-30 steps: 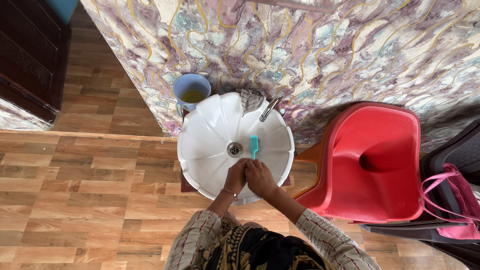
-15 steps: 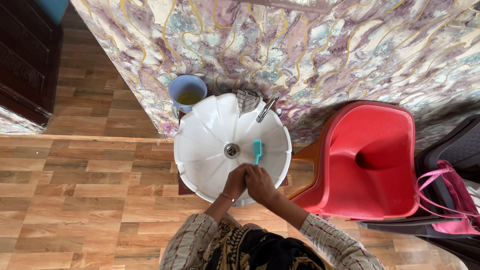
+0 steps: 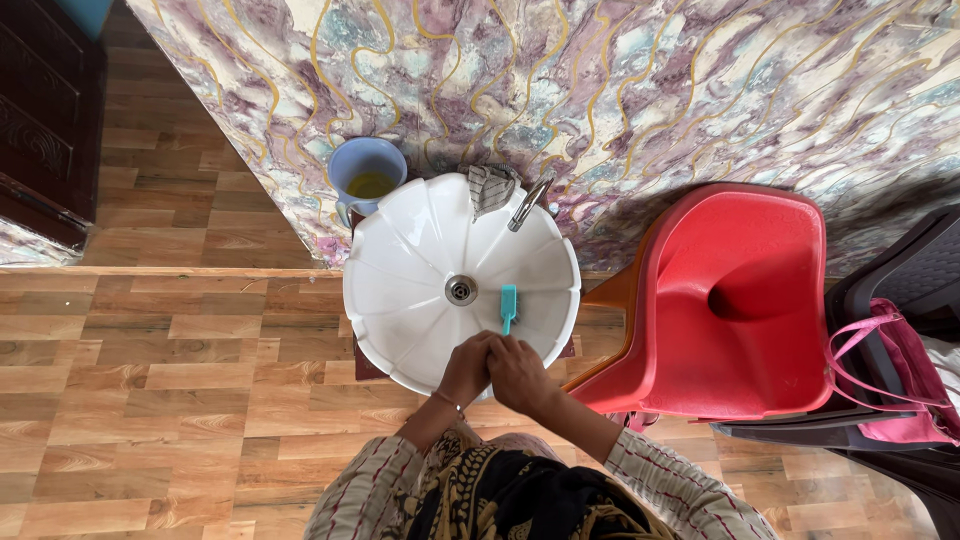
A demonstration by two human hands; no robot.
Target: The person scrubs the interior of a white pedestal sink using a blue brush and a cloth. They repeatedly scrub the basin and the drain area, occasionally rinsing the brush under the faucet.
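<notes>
Left hand (image 3: 467, 368) and right hand (image 3: 518, 372) pressed together, fingers curled, holding nothing visible, over the near rim of the basin (image 3: 400, 270), teal brush (image 3: 508, 305) lying just beyond the fingertips, drain (image 3: 460, 290) beside it

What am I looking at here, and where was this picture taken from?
There is no machine here. The picture comes from a camera worn on a person's head, looking straight down at their own two bare hands. The left hand and right hand are pressed together over the near edge of a round white fluted wash basin. Whether they hold anything between them cannot be seen. Inside the basin a small teal plastic brush lies beside the metal drain. At the far rim are a metal tap and a striped grey cloth. A pale blue plastic jug stands behind the basin, and a red plastic chair stands to the right.
</notes>
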